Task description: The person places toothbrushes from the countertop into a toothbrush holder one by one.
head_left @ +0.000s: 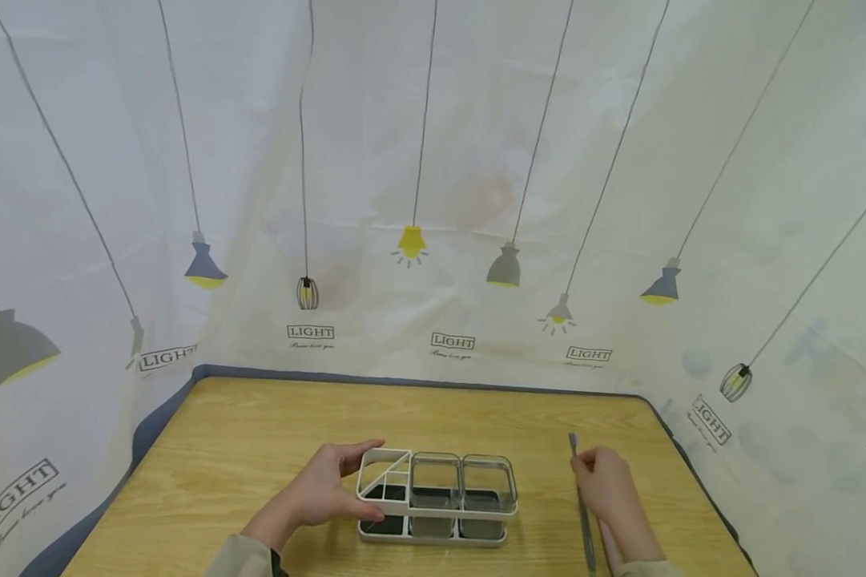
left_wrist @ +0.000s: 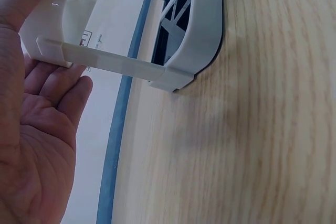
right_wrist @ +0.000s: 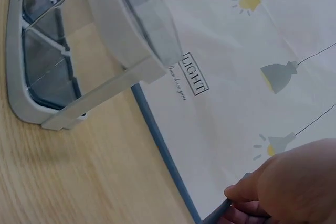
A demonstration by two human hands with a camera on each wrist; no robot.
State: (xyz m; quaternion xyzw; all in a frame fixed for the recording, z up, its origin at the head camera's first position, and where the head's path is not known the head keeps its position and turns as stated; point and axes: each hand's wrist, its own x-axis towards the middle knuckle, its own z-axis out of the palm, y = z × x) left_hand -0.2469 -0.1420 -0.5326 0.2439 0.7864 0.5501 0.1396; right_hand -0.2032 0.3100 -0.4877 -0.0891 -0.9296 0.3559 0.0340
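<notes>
A white two-tier toothbrush holder (head_left: 433, 541) stands upright on the table. Divided slots fill the left end of its upper tier, and two clear cups (head_left: 488, 481) sit beside them. My left hand (head_left: 328, 487) grips that left end, thumb in front and fingers behind; the left wrist view shows the hand (left_wrist: 47, 108) around the upper tier (left_wrist: 50, 30). To the right of the holder, my right hand (head_left: 606, 485) pinches a slim grey toothbrush (head_left: 586, 533) near its bristle end. A pink stick-like thing (head_left: 610, 549) lies partly hidden under the right wrist.
The wood-grain table (head_left: 259, 417) has a dark blue edge (head_left: 404, 379). Behind and beside it hangs a pale curtain (head_left: 375, 160) printed with lamps and lettering. Dark inserts (right_wrist: 50, 69) line the holder's lower tray.
</notes>
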